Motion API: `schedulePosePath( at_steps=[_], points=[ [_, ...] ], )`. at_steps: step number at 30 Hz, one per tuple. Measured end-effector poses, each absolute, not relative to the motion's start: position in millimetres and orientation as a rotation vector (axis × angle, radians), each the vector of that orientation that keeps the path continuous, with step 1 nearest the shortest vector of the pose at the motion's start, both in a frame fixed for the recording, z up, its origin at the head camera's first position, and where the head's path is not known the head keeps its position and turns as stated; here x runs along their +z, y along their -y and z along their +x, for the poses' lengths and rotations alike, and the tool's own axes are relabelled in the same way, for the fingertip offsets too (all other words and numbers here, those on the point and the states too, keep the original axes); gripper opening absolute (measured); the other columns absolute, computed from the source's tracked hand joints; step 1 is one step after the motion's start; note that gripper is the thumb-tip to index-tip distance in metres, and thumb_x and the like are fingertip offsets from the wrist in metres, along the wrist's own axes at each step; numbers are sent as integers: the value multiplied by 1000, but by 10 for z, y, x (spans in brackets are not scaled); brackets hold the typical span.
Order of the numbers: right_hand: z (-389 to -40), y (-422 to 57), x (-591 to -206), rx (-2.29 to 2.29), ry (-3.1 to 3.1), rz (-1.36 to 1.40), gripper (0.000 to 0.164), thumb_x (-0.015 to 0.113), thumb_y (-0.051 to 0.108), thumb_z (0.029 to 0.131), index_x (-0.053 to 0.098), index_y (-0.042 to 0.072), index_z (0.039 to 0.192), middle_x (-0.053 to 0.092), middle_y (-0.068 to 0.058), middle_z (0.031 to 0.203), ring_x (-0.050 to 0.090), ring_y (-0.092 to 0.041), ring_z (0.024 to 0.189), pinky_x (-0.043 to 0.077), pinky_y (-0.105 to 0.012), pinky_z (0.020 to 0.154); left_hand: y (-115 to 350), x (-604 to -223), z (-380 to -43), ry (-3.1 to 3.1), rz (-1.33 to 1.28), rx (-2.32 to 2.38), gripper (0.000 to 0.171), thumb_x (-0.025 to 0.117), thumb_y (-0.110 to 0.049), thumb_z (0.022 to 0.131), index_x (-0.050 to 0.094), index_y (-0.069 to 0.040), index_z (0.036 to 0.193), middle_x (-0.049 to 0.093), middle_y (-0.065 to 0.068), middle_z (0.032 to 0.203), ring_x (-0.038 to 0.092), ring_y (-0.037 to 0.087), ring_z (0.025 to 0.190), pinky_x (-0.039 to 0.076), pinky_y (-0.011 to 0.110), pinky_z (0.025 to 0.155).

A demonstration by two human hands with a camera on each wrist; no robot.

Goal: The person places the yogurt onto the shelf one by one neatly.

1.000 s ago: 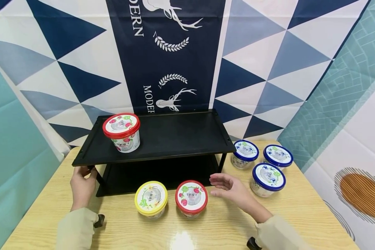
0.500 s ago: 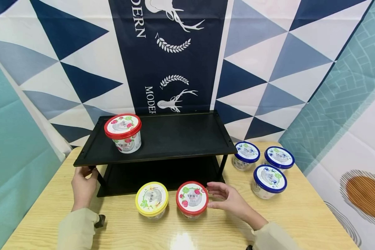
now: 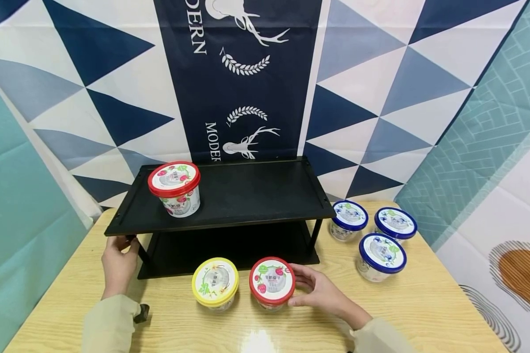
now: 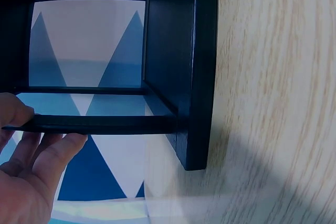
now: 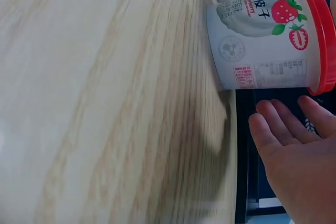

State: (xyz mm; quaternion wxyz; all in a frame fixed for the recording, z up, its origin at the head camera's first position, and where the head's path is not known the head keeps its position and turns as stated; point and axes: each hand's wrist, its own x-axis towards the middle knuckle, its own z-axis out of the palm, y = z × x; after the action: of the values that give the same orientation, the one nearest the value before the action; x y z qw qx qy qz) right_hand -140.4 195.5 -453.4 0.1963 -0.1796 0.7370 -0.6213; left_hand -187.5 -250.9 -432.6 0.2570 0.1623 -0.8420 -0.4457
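Note:
At the left end of a black two-tier shelf [image 3: 256, 193], my left hand [image 3: 118, 267] holds the front post [image 4: 110, 125], thumb on one side and fingers on the other. A white tub with a red strawberry lid [image 3: 272, 281] stands on the table in front of the shelf. My right hand [image 3: 320, 291] is at its right side, thumb toward the front and fingers toward the back. In the right wrist view, the fingers [image 5: 273, 121] are extended, with a small gap to the tub wall. Left of this tub stands a yellow-lidded tub [image 3: 215, 283].
Another red-lidded tub [image 3: 174, 189] sits on the left of the shelf's upper tier. Right of the shelf, three tubs with blue lids [image 3: 382, 252] stand grouped on the wooden table [image 3: 172, 328]. A patterned cloth wall [image 3: 349, 73] rises behind.
My right hand has moved left and slightly toward the front, up to the red-lidded tub on the table. My left hand stays on the post. The tubs have not moved.

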Motion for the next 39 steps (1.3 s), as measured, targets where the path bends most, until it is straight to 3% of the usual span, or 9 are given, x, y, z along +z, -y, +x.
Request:
schedulePosePath(
  at_steps=[4,6,10,17,20,24,31,39],
  points=[
    [-1405,-1934,-4552,-1733,-2064,-493,80,75,17,79,31,-5,141,36,-26,144,47,-28,126,44,-16,97,2505,-4318,-1873,2286,442,-1208,28,50,-10,93,51,-6,121,60,18,110,49,4,90,35,6,68],
    [-1396,-1920,-4555,-1718,-2074,-485,81,76,18,79,30,-6,141,36,-26,143,43,-35,128,43,-17,98,2503,-4313,-1869,2285,441,-1207,28,50,-10,93,51,-6,121,60,19,109,50,6,91,35,6,67],
    [-1383,-1890,-4569,-1679,-2098,-473,84,77,19,77,30,-7,141,36,-25,144,42,-35,129,43,-18,100,2501,-4309,-1866,2283,447,-1201,27,51,-10,92,52,-6,119,61,18,108,53,5,88,35,6,68],
    [-1381,-1833,-4580,-1598,-2165,-415,90,80,25,74,29,-2,143,36,-20,146,36,-35,134,36,-38,109,2508,-4309,-1856,2284,454,-1227,28,51,-11,93,51,-6,121,60,18,109,46,-1,88,35,6,67],
    [-1382,-1814,-4585,-1583,-2174,-403,91,81,25,72,30,0,143,36,-18,146,33,-34,136,30,-47,111,2511,-4308,-1854,2287,453,-1229,29,51,-11,93,51,-6,122,60,18,109,47,2,90,35,7,67],
    [-1380,-1794,-4592,-1584,-2179,-395,90,82,25,71,33,2,142,38,-15,145,33,-33,136,27,-50,112,2514,-4309,-1857,2290,444,-1232,30,50,-12,93,51,-6,122,59,18,110,49,7,92,35,7,68],
    [-1386,-1753,-4639,-1596,-2188,-386,93,84,24,68,33,4,143,41,-14,144,36,-33,134,27,-52,111,2512,-4312,-1861,2285,425,-1222,28,50,-11,93,51,-6,121,60,18,108,42,-8,86,37,11,72],
    [-1405,-1694,-4699,-1612,-2176,-365,103,86,27,65,26,8,146,42,-12,143,39,-31,132,30,-52,110,2511,-4310,-1858,2297,429,-1247,30,49,-11,94,49,-4,123,59,19,111,54,27,103,36,12,71]
  ],
)
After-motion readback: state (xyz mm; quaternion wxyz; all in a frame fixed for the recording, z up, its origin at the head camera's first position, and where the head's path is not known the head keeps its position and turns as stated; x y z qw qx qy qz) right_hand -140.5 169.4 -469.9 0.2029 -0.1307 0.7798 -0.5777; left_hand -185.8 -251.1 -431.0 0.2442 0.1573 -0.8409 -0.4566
